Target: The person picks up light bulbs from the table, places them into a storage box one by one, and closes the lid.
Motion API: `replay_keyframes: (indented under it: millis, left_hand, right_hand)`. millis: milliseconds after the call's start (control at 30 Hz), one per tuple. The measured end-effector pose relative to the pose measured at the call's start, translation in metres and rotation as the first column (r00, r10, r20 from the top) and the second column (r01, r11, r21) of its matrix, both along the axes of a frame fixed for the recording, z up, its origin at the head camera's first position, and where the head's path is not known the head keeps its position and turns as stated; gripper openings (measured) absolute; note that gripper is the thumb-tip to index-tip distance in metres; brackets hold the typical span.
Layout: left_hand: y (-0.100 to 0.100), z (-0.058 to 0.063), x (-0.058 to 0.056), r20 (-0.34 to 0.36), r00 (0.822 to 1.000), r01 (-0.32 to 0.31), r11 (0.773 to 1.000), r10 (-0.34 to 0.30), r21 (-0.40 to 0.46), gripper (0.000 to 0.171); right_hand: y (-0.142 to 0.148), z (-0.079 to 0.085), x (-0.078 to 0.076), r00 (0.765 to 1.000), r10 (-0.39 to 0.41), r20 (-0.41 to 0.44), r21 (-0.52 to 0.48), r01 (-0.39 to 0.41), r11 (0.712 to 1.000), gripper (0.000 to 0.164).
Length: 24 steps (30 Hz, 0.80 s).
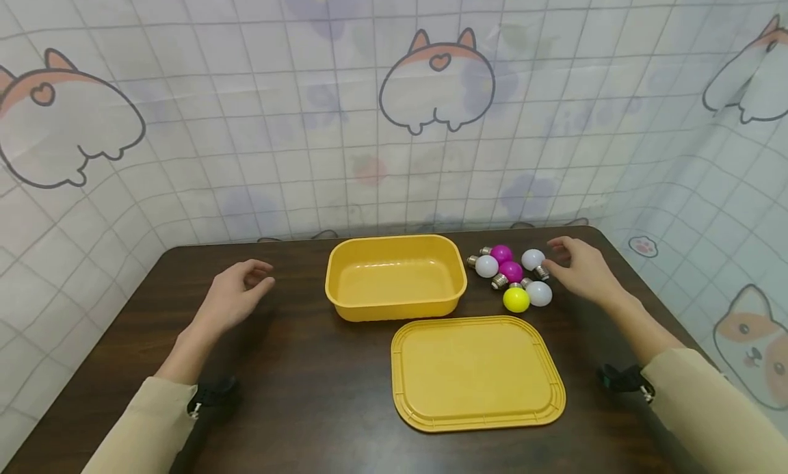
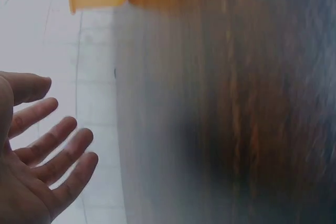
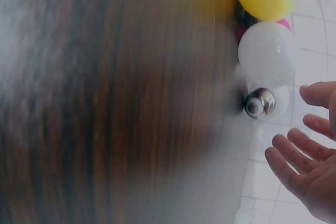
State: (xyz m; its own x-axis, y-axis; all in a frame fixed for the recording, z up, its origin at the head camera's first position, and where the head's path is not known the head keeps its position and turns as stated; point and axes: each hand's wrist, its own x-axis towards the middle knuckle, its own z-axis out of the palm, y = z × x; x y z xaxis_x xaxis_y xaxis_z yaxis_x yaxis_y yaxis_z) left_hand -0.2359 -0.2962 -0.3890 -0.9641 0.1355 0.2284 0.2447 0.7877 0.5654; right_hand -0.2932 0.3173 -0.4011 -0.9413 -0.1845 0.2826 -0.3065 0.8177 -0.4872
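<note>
Left hand and right hand empty, fingers spread; if I bump the round bulbs, they could roll off the table at its back edge.

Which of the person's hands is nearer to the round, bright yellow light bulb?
The right. The right hand is a little to the yellow bulb's right; the left hand is well to its left, past the yellow rectangular plastic tub.

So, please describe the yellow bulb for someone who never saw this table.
On the dark table, find the flat yellow lid. Just beyond its far right corner lies the yellow bulb, the only yellow one among white bulbs and magenta bulbs.
</note>
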Motion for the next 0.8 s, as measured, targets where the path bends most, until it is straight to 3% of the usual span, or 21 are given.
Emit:
replay_keyframes:
  millis: [367, 567, 667, 800]
  left_hand:
    - [0.039, -0.005, -0.002, 0.003, 0.997, 0.072, 0.994, -0.073, 0.079, 0.030]
    - [0.048, -0.008, -0.001, 0.043, 0.997, 0.058, 0.983, -0.067, 0.174, 0.030]
    - [0.051, -0.008, -0.001, 0.102, 0.992, 0.047, 0.954, -0.081, 0.296, 0.032]
    - [0.058, -0.006, -0.001, 0.210, 0.970, 0.006, 0.868, -0.126, 0.496, 0.039]
  right_hand:
    - [-0.009, -0.007, 0.002, 0.997, -0.073, 0.020, -0.066, 0.074, 0.995, 0.046]
    - [-0.013, -0.010, 0.001, 0.995, -0.094, 0.034, -0.085, 0.096, 0.992, 0.048]
    - [-0.016, -0.010, 0.001, 0.993, -0.104, 0.061, -0.079, 0.108, 0.991, 0.051]
    - [-0.019, -0.008, 0.001, 0.989, -0.120, 0.085, -0.080, 0.127, 0.989, 0.052]
